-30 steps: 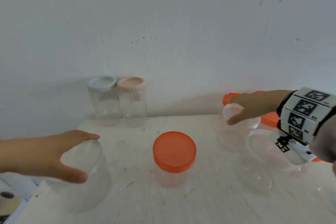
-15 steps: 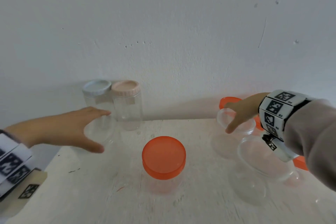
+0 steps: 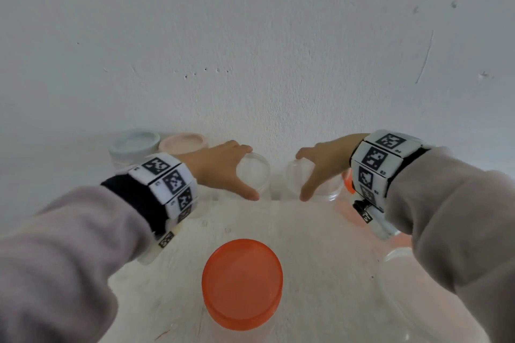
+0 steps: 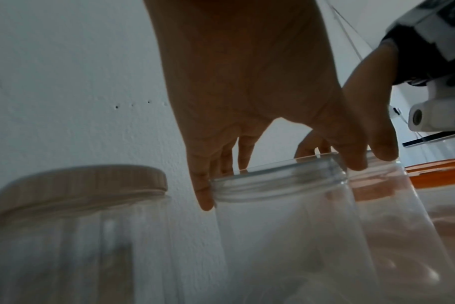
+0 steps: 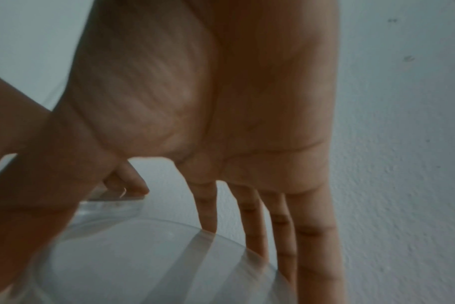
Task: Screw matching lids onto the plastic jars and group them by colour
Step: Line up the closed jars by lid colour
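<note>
Clear lidless jars blur together beneath both hands' fingers.

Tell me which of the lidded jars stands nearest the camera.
The jar with the orange lid, alone at the front middle of the table. The other two lidded jars, pale blue and pale pink, stand side by side at the back by the wall.
</note>
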The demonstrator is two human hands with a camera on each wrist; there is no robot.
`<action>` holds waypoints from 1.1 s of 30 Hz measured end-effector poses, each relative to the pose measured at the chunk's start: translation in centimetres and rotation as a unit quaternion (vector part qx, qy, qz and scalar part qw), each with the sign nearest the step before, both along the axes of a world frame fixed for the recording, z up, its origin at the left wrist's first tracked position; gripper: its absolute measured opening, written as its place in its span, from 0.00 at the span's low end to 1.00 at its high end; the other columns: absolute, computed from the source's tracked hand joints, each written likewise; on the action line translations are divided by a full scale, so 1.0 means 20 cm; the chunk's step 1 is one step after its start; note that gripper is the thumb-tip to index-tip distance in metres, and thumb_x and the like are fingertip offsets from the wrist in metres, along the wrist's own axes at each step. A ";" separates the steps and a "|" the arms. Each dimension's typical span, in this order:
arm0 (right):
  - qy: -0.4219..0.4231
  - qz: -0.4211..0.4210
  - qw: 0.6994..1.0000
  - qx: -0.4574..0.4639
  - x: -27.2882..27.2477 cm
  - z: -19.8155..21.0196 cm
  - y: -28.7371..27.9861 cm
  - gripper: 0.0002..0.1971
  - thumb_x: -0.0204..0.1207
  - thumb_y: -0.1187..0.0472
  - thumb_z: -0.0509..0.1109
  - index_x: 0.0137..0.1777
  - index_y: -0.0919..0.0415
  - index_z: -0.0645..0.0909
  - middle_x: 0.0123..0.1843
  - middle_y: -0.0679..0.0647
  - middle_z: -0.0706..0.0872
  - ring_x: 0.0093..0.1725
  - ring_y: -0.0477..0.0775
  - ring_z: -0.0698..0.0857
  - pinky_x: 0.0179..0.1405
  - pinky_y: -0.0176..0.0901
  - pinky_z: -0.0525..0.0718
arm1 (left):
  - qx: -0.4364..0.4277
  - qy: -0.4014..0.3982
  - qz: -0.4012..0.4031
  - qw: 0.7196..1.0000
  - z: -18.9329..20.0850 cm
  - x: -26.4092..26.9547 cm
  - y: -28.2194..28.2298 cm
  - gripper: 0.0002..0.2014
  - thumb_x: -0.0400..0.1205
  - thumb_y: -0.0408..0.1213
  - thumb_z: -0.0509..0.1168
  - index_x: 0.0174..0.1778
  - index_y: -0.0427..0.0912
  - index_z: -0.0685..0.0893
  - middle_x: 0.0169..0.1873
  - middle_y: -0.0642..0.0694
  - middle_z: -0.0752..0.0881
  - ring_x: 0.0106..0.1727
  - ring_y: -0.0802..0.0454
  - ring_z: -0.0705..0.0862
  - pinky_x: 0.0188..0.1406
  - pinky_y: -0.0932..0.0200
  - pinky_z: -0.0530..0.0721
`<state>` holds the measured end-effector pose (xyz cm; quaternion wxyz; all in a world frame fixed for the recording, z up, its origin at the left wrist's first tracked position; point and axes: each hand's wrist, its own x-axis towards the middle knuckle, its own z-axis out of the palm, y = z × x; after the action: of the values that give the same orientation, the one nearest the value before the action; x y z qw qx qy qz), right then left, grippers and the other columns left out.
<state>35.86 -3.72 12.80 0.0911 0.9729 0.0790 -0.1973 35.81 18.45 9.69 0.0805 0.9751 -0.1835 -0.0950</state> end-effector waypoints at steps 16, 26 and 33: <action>-0.051 0.012 0.999 0.008 0.24 -0.11 0.15 0.42 0.65 0.30 0.73 0.73 0.54 0.69 0.55 0.49 0.77 0.52 0.54 0.78 0.43 0.48 0.73 | 0.068 -0.002 0.115 0.991 -0.09 0.22 -0.12 0.45 0.68 0.65 0.73 0.75 0.42 0.67 0.65 0.46 0.70 0.64 0.47 0.76 0.63 0.48 0.78; -0.056 0.029 0.998 0.019 0.26 -0.15 0.22 0.37 0.69 0.33 0.73 0.71 0.57 0.73 0.52 0.50 0.78 0.49 0.53 0.78 0.29 0.41 0.66 | 0.064 0.004 0.137 0.989 -0.07 0.26 -0.10 0.40 0.67 0.64 0.75 0.66 0.41 0.75 0.54 0.47 0.73 0.53 0.48 0.79 0.50 0.54 0.81; -0.070 0.046 0.996 -0.011 0.25 -0.15 0.22 0.40 0.70 0.31 0.70 0.75 0.55 0.71 0.69 0.54 0.76 0.54 0.54 0.75 0.43 0.48 0.69 | 0.052 -0.017 0.123 0.991 -0.09 0.27 -0.07 0.28 0.69 0.64 0.73 0.48 0.42 0.76 0.42 0.50 0.75 0.43 0.52 0.78 0.40 0.59 0.75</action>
<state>40.96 0.73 9.75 0.1162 0.9785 0.1147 -0.1257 41.19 17.04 7.86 0.0379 0.9946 -0.0588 -0.0769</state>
